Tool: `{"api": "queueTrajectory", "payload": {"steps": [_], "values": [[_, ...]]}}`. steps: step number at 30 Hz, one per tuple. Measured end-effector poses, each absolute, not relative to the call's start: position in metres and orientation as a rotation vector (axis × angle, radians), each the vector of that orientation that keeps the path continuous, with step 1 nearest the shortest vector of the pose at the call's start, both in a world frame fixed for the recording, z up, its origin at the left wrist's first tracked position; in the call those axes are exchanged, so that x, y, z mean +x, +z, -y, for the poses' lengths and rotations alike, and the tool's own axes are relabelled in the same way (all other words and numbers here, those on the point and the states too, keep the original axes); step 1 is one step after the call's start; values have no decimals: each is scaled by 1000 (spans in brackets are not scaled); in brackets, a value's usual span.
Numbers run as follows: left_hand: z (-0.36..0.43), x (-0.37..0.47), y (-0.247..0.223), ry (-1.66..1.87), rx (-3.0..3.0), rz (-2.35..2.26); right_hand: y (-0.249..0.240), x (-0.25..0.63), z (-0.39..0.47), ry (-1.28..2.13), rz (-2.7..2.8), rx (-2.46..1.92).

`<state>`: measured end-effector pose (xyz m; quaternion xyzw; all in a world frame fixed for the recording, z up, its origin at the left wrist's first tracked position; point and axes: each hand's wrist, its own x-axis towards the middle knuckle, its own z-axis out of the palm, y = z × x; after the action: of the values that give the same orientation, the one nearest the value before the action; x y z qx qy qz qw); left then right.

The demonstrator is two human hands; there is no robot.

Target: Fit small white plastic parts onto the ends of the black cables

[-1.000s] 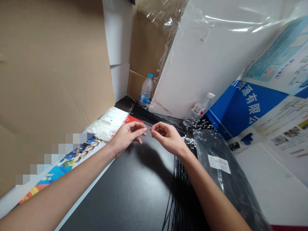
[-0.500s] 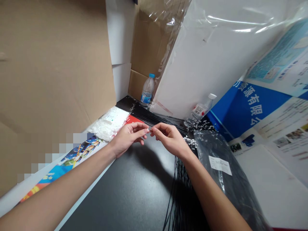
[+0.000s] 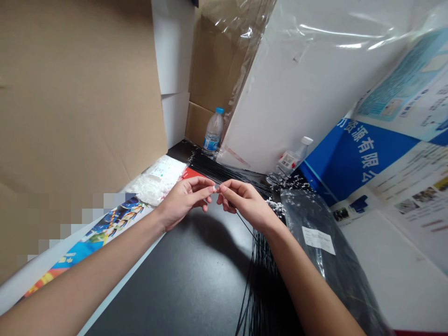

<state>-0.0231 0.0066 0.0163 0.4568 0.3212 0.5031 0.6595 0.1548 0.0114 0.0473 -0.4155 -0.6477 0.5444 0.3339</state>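
Observation:
My left hand [image 3: 182, 200] is closed in a pinch on a small white plastic piece [image 3: 214, 189], held above the dark table [image 3: 168, 289]. Fingertip to fingertip with it, my right hand [image 3: 247, 203] pinches a thin black wire [image 3: 246, 222], which trails down behind the palm. Whether the wire's end touches the white piece is too small to tell. Below my right forearm lies a bundle of black wires [image 3: 261, 261]. White ends [image 3: 276, 205] cluster at the bundle's far side.
A clear bag of white pieces [image 3: 159, 179] lies left of my hands, near a red patch [image 3: 192, 173]. Further back are more black wires [image 3: 213, 168], a blue-capped bottle [image 3: 213, 130] and a white-capped bottle [image 3: 294, 156]. A labelled plastic bag [image 3: 318, 240] lies right; cardboard [image 3: 80, 88] stands left.
My hands stay nearly in place, fingertips together. A length of black wire now shows hanging below my right hand, where none was visible before.

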Motion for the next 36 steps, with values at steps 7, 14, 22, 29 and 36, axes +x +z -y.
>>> {"api": "queueTrajectory", "payload": {"steps": [7,14,22,29,36], "values": [[-6,-24,17,1137,1022,-696,43,155,-13,1785,1394,-966],[-5,-24,19,1127,1026,-683,42,154,-13,1852,1322,-959],[-5,-24,20,1141,1004,-697,41,157,-15,1780,1335,-945],[-6,-24,17,1147,1001,-687,45,159,-15,1518,1493,-1030],[-7,-25,16,1149,997,-679,53,155,-10,1343,1651,-1105]]}}
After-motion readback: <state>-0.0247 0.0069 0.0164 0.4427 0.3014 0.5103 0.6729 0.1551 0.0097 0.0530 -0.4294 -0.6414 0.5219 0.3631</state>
